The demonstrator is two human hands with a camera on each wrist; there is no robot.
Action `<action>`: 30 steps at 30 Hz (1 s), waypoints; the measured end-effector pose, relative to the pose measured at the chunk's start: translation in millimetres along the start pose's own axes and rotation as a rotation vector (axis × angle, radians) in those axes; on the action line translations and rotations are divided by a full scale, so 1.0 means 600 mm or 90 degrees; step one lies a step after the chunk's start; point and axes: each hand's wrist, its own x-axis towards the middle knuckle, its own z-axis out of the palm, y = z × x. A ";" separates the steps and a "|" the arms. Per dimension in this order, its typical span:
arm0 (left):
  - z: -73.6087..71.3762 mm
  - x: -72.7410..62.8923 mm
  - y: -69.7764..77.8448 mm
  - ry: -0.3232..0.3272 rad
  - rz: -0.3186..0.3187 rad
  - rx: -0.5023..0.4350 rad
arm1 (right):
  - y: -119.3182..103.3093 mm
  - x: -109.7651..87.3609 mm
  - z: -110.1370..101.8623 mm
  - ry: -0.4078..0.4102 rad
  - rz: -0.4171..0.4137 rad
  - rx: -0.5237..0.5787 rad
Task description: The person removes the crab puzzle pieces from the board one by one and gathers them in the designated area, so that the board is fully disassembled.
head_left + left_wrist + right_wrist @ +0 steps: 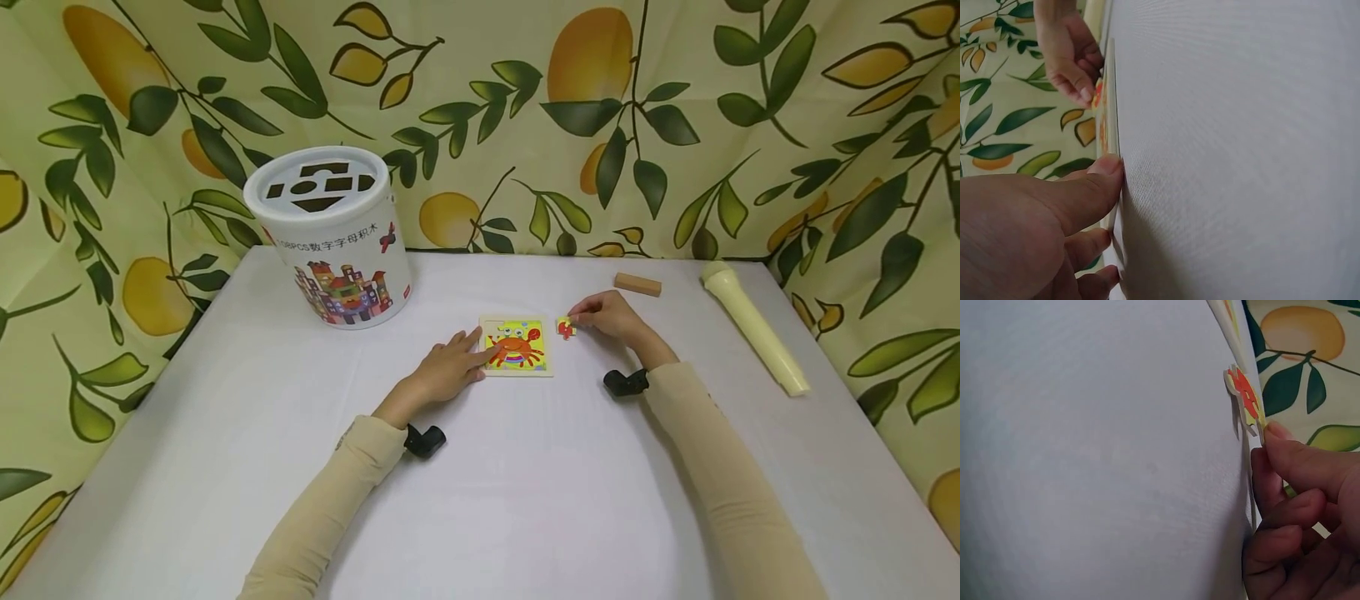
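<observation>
A square crab jigsaw puzzle (517, 350) in a pale tray lies on the table, with bare tray showing at its upper left corner. My left hand (447, 367) rests at the tray's left side, its fingers spread and one fingertip over the picture. In the left wrist view the thumb (1100, 181) touches the tray's edge. My right hand (611, 317) pinches a red and yellow puzzle piece (566, 327) between thumb and finger, just right of the tray. The right wrist view shows this puzzle piece (1244, 397) tilted, close to the tabletop.
A white lidded bucket (337, 242) with shaped holes in its lid stands at the back left. A brown wooden block (637, 284) lies behind my right hand. Farther right is a long cream microphone-shaped object (753, 329). A patterned curtain (480, 125) hangs behind the table.
</observation>
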 end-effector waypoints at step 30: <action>0.005 0.001 -0.003 0.013 0.004 0.002 | 0.001 -0.014 0.009 0.084 -0.053 -0.044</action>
